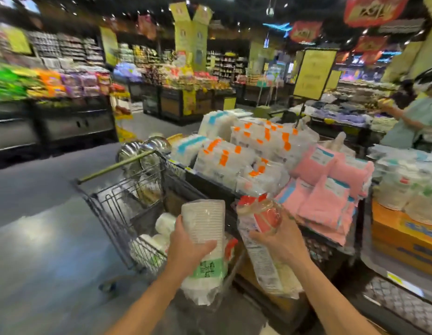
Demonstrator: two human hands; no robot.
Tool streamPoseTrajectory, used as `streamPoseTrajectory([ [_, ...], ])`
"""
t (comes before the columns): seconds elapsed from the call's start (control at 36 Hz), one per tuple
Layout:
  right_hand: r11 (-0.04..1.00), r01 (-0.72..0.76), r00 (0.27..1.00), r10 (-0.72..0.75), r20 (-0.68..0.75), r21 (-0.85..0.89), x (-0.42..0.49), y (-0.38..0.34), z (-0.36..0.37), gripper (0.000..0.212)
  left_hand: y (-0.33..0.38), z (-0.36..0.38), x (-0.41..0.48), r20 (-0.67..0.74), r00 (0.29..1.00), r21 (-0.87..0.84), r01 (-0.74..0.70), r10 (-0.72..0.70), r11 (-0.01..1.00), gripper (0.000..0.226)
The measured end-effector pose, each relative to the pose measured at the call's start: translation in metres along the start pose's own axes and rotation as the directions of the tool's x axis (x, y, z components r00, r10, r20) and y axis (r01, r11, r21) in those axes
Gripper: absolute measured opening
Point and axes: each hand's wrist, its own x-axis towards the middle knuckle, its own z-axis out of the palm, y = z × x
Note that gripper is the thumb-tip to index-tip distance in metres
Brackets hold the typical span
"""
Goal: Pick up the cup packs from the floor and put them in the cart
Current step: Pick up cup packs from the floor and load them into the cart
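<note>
My left hand grips a tall pack of white cups with a green label, held upright just right of the wire cart. My right hand holds a second clear-wrapped cup pack with a red top, tilted, close beside the first. Inside the cart basket lie several white cup packs. The cart's green handle bar points away to the upper right.
A display table heaped with plastic-wrapped packs and pink packs stands right behind the cart. An orange box sits at the right. A person stands at the far right. Open grey floor lies to the left.
</note>
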Motion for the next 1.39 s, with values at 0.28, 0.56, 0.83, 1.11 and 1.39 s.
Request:
streamPoseTrajectory([
  [0.28,0.995,0.083,0.983,-0.074,0.17,-0.049,0.07,-0.074,0.095,0.12,-0.053,-0.068,0.059,-0.168,0.98,-0.1,0.094,-0.11,0.991,0.104],
  [0.56,0.976,0.206,0.929,-0.17,0.33,-0.076,0.179,-0.108,0.16,0.13,-0.077,-0.064,0.143,-0.351,0.917,-0.107,0.163,-0.191,0.981,0.094],
  [0.83,0.963,0.27,0.851,-0.247,0.463,0.015,0.288,-0.122,0.215,0.116,-0.087,-0.048,0.222,-0.535,0.783,-0.166,0.27,-0.317,0.948,0.098],
  [1.11,0.965,0.236,0.789,-0.124,0.602,-0.11,0.363,-0.138,0.305,0.116,-0.131,-0.051,0.297,-0.575,0.699,-0.195,0.387,-0.425,0.901,0.097],
  [1.39,0.912,0.194,0.764,0.09,0.638,-0.362,0.42,-0.144,0.435,0.114,-0.226,-0.053,0.382,-0.497,0.54,-0.351,0.591,-0.679,0.726,0.114],
])
